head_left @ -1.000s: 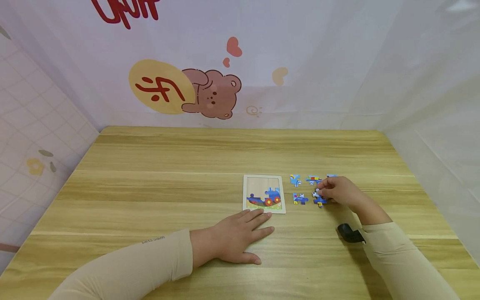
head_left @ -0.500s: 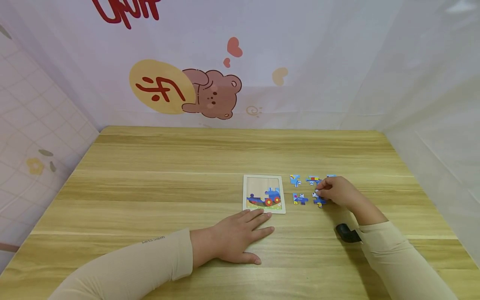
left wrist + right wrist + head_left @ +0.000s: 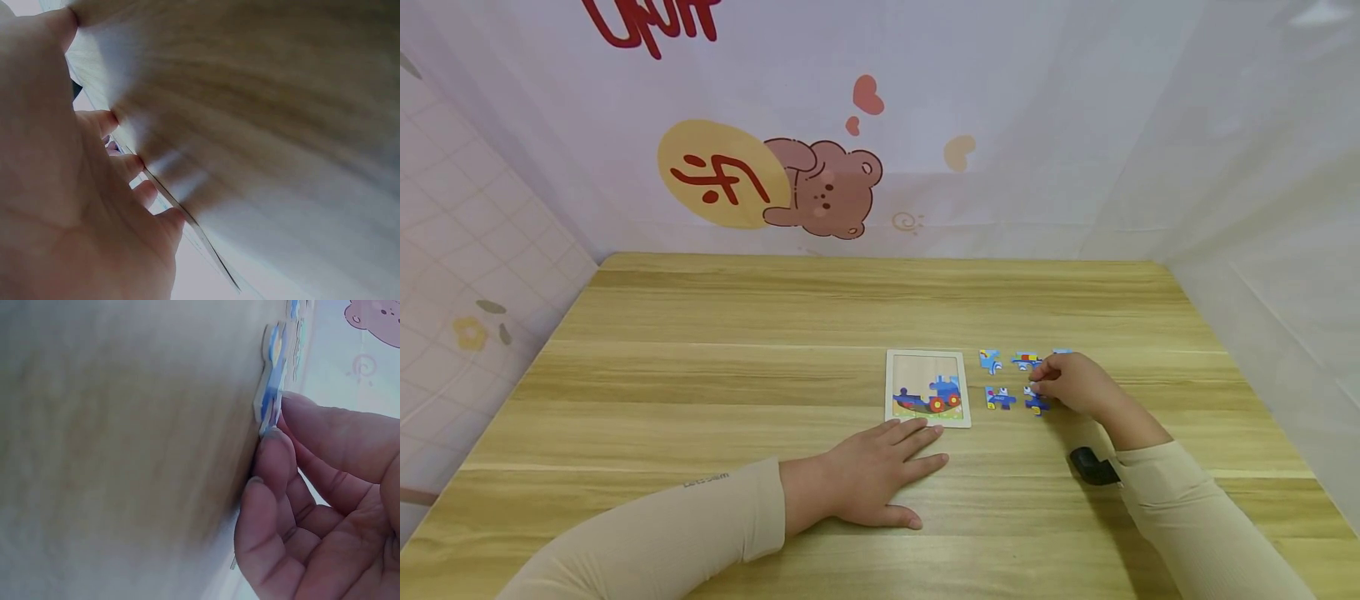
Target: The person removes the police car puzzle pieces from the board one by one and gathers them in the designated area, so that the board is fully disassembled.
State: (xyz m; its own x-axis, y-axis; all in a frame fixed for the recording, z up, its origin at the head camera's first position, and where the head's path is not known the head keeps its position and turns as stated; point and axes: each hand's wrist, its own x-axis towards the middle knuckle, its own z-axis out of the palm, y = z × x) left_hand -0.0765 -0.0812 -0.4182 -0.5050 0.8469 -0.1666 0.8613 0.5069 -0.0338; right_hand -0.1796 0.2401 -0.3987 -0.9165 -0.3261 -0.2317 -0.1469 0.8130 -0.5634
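Note:
My left hand (image 3: 880, 475) lies spread on the table, its fingertips at the near edge of a pale wooden puzzle frame (image 3: 891, 392). Within that frame, fitted pieces form the lower part of a blue train picture (image 3: 936, 403). To the right, my right hand (image 3: 1075, 387) pinches the edge of a blue jigsaw piece (image 3: 1036, 403) between thumb and bent fingers. The right wrist view shows that puzzle piece (image 3: 273, 369) close to the table, the fingertips at its near end. Part of it is hidden by the hand in the head view.
Loose jigsaw pieces lie around the right hand: a light blue one (image 3: 990, 361), one with red and yellow (image 3: 1027, 360), one partly hidden (image 3: 1062, 352) and a blue one (image 3: 1000, 398). A black wrist device (image 3: 1093, 467) juts from the right sleeve. White curtains stand behind the wooden table (image 3: 737, 333).
The piece at my right fingertips has shifted slightly left and turned a little. My right hand and forearm have edged left. The left hand has stayed put.

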